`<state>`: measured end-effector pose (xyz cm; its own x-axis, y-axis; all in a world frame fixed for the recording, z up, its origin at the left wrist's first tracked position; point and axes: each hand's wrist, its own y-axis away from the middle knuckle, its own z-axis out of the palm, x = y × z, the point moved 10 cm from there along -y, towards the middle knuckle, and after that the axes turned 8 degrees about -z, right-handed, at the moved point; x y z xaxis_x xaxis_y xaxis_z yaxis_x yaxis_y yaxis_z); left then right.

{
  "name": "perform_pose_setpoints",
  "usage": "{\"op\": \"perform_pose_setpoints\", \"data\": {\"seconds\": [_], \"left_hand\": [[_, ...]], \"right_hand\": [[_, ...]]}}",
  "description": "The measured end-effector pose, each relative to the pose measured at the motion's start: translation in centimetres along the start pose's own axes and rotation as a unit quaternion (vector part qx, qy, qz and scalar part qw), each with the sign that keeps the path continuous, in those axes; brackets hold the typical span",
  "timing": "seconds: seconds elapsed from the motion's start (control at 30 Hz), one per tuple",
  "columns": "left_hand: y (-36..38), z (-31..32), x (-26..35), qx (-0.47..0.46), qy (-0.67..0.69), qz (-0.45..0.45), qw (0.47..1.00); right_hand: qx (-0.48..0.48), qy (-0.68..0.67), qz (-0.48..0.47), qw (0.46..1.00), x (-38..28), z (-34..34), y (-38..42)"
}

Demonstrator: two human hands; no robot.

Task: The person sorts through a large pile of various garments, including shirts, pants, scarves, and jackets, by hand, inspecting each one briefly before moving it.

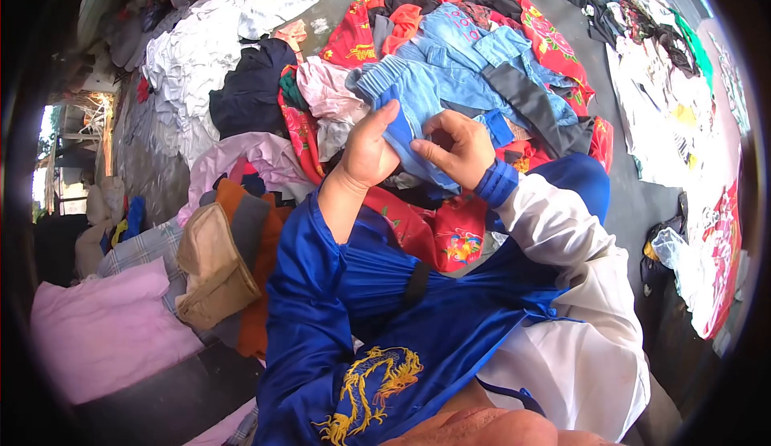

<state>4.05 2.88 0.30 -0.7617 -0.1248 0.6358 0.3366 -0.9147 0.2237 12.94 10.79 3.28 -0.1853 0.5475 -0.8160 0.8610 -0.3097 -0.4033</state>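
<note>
A blue denim garment (pixel 426 84) with a gathered, elastic-looking waistband lies on top of a heap of clothes in front of me. A darker blue part of cloth (pixel 397 130) runs down between my two hands. My left hand (pixel 369 150) is at the left edge of this blue cloth, thumb pointing up and fingers curled, partly hidden. On its other side, my right hand (pixel 459 149) is curled with thumb and index finger close together over the cloth. Whether anything is pinched there is hard to make out.
The heap sits on a red flowered cloth (pixel 562 40). White clothes (pixel 189 68) and a black garment (pixel 253 84) lie to the left. Folded brown cloth (pixel 215 265) and pink fabric (pixel 112 325) are nearer me. Another pile of white clothes (pixel 666 116) lies right.
</note>
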Motion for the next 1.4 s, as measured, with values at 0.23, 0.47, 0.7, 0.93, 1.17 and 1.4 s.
{"op": "perform_pose_setpoints", "data": {"seconds": [0.23,0.47,0.7,0.93,1.17,1.4], "left_hand": [[0.5,0.0,-0.5,0.011,-0.015,-0.022,1.000],[0.4,-3.7,-2.8,0.021,-0.025,-0.055,0.998],[0.0,-2.9,-4.7,0.063,-0.154,-0.065,0.984],[0.1,-5.5,-3.5,0.200,-0.154,-0.059,0.966],[-0.5,-7.0,-3.0,0.185,-0.123,-0.067,0.973],[-0.4,-4.6,-2.8,0.142,-0.157,0.000,0.977]], "right_hand": [[-0.012,0.030,-0.008,0.999,1.7,-0.4,-0.8],[-0.062,0.127,-0.380,0.914,-6.4,0.7,1.4],[-0.376,0.356,-0.068,0.853,5.7,7.9,5.0],[-0.262,0.210,-0.262,0.905,-0.7,7.8,5.6],[-0.369,0.225,-0.110,0.895,1.6,7.4,6.0],[-0.493,0.239,0.046,0.835,9.7,11.5,8.2]]}}
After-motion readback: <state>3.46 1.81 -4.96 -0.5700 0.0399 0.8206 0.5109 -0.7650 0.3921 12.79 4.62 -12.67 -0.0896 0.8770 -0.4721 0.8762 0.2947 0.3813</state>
